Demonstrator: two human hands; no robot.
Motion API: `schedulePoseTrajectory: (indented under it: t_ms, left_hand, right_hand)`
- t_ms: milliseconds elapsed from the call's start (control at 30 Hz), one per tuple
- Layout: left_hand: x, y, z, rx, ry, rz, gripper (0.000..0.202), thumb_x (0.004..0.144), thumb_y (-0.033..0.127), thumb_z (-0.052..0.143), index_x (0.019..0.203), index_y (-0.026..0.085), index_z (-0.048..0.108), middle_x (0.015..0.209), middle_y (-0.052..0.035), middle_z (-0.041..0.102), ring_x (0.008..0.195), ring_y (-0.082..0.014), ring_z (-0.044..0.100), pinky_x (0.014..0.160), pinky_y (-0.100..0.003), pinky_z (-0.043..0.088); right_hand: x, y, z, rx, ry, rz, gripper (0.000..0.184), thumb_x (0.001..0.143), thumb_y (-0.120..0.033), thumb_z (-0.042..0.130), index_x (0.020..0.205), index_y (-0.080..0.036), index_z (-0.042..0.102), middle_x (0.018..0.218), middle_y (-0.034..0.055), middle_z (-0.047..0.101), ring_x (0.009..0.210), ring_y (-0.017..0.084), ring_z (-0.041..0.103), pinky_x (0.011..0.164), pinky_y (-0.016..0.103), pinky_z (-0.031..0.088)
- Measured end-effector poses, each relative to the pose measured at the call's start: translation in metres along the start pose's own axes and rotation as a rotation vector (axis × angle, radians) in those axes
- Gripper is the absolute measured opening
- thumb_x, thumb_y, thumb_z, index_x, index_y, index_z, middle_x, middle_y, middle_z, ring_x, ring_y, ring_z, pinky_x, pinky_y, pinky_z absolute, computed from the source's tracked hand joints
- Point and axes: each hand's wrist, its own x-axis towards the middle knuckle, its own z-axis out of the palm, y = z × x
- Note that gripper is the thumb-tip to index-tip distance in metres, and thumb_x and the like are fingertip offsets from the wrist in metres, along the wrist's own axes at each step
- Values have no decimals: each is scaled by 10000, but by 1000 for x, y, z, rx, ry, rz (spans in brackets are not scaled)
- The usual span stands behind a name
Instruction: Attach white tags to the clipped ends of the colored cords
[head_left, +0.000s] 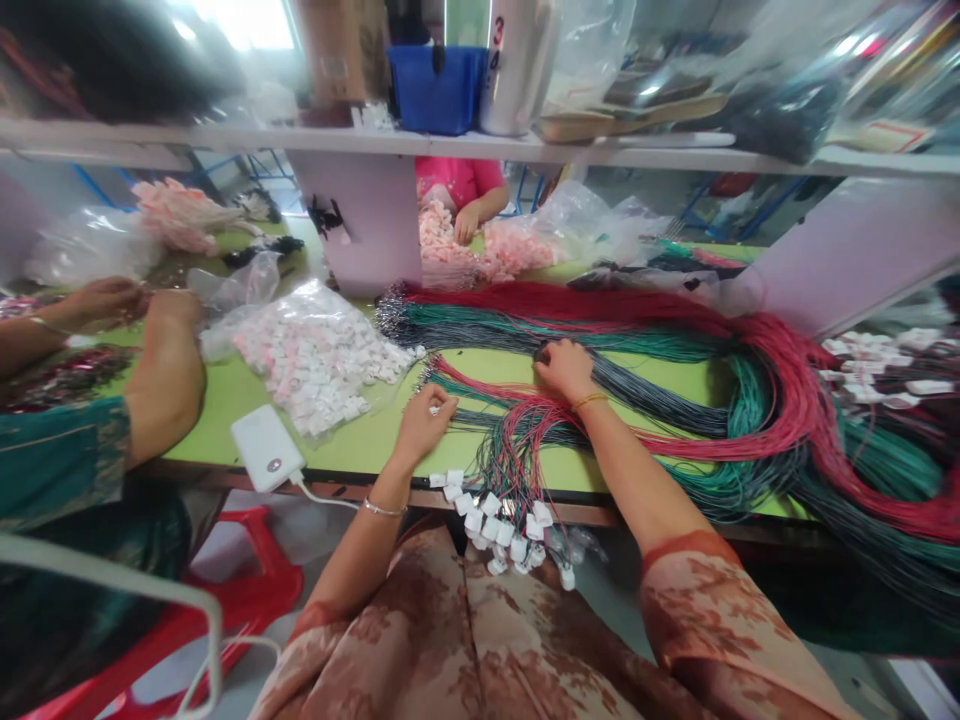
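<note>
My left hand [424, 424] is closed in a pinch near the table's front edge, with a small white connector [435, 409] showing between the fingertips. Just beyond it are the metal-tipped ends of a thinner group of red, green and black wires. My right hand [567, 370] has its fingers curled down on the bundle of black wires [637, 392]; its fingertips are partly hidden. Behind that lie long red wires [570, 303] and green wires [517, 335]. Wired white connectors [491, 528] hang over the table edge between my forearms.
A clear bag of white connectors [307, 360] lies left of my hands, beside a white power bank [264, 447] with a cable. A co-worker's arms [165, 350] are at the far left; another person [465, 200] works opposite. A shelf [337, 140] with a blue bin [437, 90] crosses above.
</note>
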Motion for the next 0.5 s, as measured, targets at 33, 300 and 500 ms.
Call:
schedulePoseTrajectory:
  t_ms: [33,300,500]
  left_hand:
    - [-1,1,0,49,-27,-4,194,771,365,635,730,189,565,593,6,599,530,-127,522,551,-257,399]
    - [0,2,-4,-185,-167,-252,214,732,320,657,781,114,691,533,12,526,478,-73,407,489,-217,297]
    - [-1,9,1,-326,-183,-244,240,687,346,731,668,120,654,525,20,476,499,-58,373,479,-198,258]
  right_hand:
    - [0,2,2,10,-5,-12,239,814,-356,585,897,-146,663,1073,192,639,1012,301,547,764,346,419]
    - [-47,-42,-32,1136,-143,-281,224,833,-396,523,765,-184,551,773,26,627,724,152,534,695,276,408]
    - [-99,-77,-29,1198,-484,-520,242,818,-396,585,728,-178,528,665,-26,508,620,108,417,597,245,332]
